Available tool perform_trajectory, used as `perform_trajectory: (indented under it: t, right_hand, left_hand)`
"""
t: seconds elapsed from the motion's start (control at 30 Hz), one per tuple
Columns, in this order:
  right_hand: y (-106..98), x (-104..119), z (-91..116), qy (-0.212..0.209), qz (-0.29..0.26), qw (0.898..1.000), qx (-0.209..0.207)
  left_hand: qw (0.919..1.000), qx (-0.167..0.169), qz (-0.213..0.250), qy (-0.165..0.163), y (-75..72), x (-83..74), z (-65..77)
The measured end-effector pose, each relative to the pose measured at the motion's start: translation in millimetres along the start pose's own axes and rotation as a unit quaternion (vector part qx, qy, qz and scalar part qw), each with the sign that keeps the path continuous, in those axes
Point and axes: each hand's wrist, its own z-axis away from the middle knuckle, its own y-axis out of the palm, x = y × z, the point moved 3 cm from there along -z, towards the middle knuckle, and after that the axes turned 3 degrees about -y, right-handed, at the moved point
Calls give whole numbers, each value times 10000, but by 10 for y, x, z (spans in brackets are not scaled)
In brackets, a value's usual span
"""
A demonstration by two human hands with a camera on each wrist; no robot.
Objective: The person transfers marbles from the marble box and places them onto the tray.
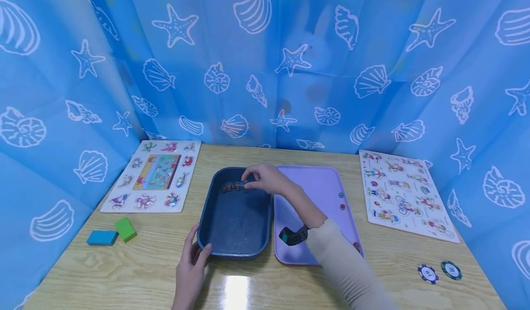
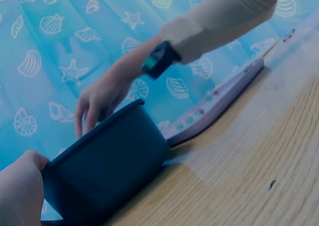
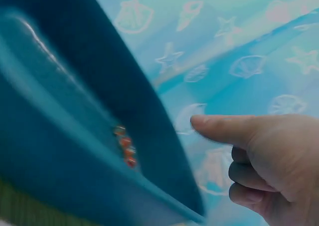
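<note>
My left hand [image 1: 191,266] grips the near left corner of a dark blue bin [image 1: 236,256], thumb at its rim. In the left wrist view the bin's side [image 2: 107,171] rises beside that hand. Over the bin's far end, my right hand [image 1: 267,179] reaches in from the right, fingertips bent together and pinching a small dark, glassy marble [image 1: 245,181]. The right wrist view shows the right hand [image 3: 269,161] with lower fingers curled and the marble hidden. Several orange-brown marbles [image 3: 125,142] lie in a row along the bin's far wall.
A lilac tray [image 1: 306,176] adjoins the bin, with a few green and red marbles by its right edge. Picture puzzle boards [image 1: 190,163] [image 1: 447,213] stand at both sides. Blue [image 1: 102,238] and green [image 1: 125,229] blocks lie left, poker chips [image 1: 428,273] right.
</note>
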Motion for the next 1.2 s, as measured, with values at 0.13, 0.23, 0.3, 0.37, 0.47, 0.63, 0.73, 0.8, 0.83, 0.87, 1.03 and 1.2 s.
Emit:
perform_trajectory:
  t: [0.13,0.23,0.3,0.37,0.47,0.63,0.73,0.8,0.83,0.87,1.03,1.2]
  right_hand:
    - [-199,-52,256,-11,-162,9994,-307]
    - [-307,-150,457,117,-149,9986,-489]
    - [-352,-238,589,217,-101,9980,-585]
    - [-371,-332,713,334,-75,9973,-650]
    - [-356,-478,886,520,-137,9962,-685]
    - [-264,-741,1136,828,-237,9943,-634]
    - [-215,-849,1252,917,-218,9936,-623]
    - [-189,-905,1308,968,-248,9930,-627]
    - [-176,-928,1330,999,-265,9926,-643]
    - [-166,-949,1345,1032,-307,9920,-656]
    - [-104,-1057,1383,1273,-290,9896,-608]
    - [-44,-1097,1407,1316,-297,9897,-484]
  left_hand:
    - [10000,23,44,2,-13,-19,2]
    - [9999,81,73,-14,-16,-32,5]
    - [9999,96,108,-48,-18,-34,7]
    - [9999,99,110,-71,-17,-35,11]
    - [9999,78,131,-80,-21,-33,16]
    - [9998,91,161,-70,-17,-33,17]
    - [9998,105,140,-98,-11,-26,11]
    - [9998,103,151,-128,-13,-15,7]
    - [9998,97,151,-126,-15,-10,6]
    - [9998,95,156,-119,-16,-7,5]
    - [9998,83,180,-72,-16,-9,11]
    - [9994,139,282,-114,-3,-27,25]
